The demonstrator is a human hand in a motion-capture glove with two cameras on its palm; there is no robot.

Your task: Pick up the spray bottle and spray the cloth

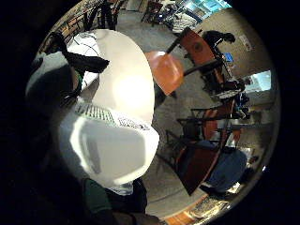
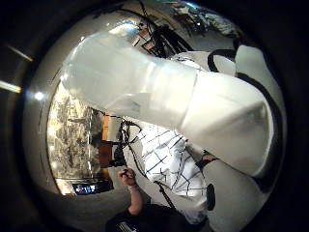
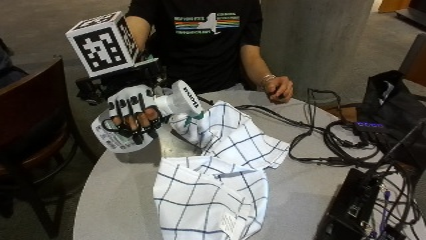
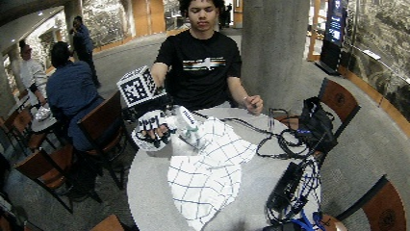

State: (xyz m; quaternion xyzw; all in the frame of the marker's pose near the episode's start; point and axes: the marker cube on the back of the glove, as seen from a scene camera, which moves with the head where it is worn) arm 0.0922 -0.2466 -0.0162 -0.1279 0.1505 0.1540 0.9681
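Note:
In the outside view my gloved right hand (image 3: 133, 114) grips a white spray bottle (image 3: 178, 100) and holds it tilted above the left part of the round grey table (image 3: 120, 200). Its spray head points toward the cloth (image 3: 219, 170), a white cloth with a dark grid that lies crumpled across the middle of the table. The head's tip is just above the cloth's nearest fold. The wide outside view shows the same hand (image 4: 152, 126), bottle (image 4: 186, 120) and cloth (image 4: 208, 168). The bottle (image 1: 110, 145) (image 2: 159, 92) fills much of both palm views, with the cloth (image 2: 164, 159) beyond it.
The person's bare left hand (image 3: 276, 87) rests at the table's far edge. Black cables (image 3: 319, 135), a black box (image 3: 356, 205) and a black bag (image 3: 393, 100) occupy the right side. A dark wooden chair (image 3: 33, 125) stands to the left of the table.

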